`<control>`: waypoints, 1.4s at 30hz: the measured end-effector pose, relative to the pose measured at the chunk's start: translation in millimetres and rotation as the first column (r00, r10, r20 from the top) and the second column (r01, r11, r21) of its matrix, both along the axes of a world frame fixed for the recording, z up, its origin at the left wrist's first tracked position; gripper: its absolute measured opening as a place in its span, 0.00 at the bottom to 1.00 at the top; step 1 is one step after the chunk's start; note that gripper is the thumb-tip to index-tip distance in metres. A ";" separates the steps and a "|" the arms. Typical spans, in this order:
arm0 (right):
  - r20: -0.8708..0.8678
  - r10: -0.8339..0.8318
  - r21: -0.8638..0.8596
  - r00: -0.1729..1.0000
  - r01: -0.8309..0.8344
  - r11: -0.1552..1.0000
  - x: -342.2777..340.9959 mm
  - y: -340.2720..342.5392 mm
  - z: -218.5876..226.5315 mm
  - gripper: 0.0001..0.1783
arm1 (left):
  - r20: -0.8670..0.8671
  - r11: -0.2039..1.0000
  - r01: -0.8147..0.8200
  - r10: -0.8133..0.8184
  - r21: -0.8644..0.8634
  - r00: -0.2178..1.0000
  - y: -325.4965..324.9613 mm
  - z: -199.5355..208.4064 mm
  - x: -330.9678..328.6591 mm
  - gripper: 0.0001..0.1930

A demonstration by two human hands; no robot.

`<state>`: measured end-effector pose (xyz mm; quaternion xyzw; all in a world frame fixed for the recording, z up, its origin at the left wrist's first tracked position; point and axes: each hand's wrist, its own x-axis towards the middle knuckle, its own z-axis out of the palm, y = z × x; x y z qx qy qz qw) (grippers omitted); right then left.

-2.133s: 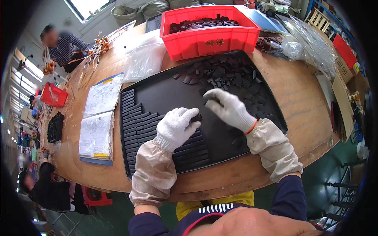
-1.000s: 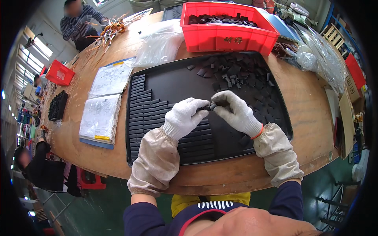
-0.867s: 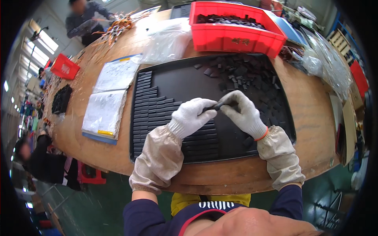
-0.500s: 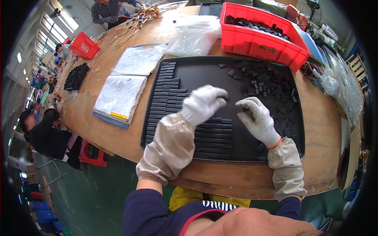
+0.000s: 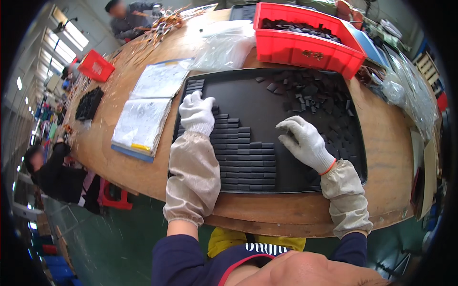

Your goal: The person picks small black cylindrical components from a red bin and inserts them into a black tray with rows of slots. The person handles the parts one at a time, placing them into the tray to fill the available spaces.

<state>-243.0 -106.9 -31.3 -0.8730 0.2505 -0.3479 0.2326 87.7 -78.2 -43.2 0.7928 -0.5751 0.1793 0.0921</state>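
Note:
A black tray lies before me on the table. Short black tube pieces lie end to end in rows over its left and front part; loose black pieces are scattered over its right side. My left hand, in a white glove, is over the upper left rows. Its fingers are bent down and closed at a dark tube piece by the row end, partly hidden by the glove. My right hand, also gloved, hovers between the rows and the loose pieces, its thumb and fingers curved and apart, holding nothing visible.
Behind the tray stands a red bin of black pieces. Papers on a clipboard and clear plastic bags lie left and behind. A black box and another red bin are farther left. Two people work around the table.
My left hand has moved left and away from me, from mid-tray to the upper left rows. My right hand has shifted slightly left and remains open. The view has shifted a little.

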 end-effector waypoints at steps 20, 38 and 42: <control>-0.107 -0.008 -0.161 0.994 -0.010 0.987 -2.9 -8.5 -27.4 0.09 | -0.659 0.886 0.194 -0.446 -0.421 0.606 -6.1 -4.1 2.1 0.12; -0.166 -0.049 -0.140 0.985 0.026 0.990 -3.1 -15.0 -27.1 0.08 | -0.405 0.764 0.160 -0.493 -0.626 0.770 -25.2 -31.8 39.1 0.12; -0.178 -0.058 -0.142 0.982 0.033 0.989 -5.8 -16.1 -28.9 0.08 | -0.474 0.776 0.142 -0.508 -0.615 0.720 -21.2 -23.2 21.3 0.11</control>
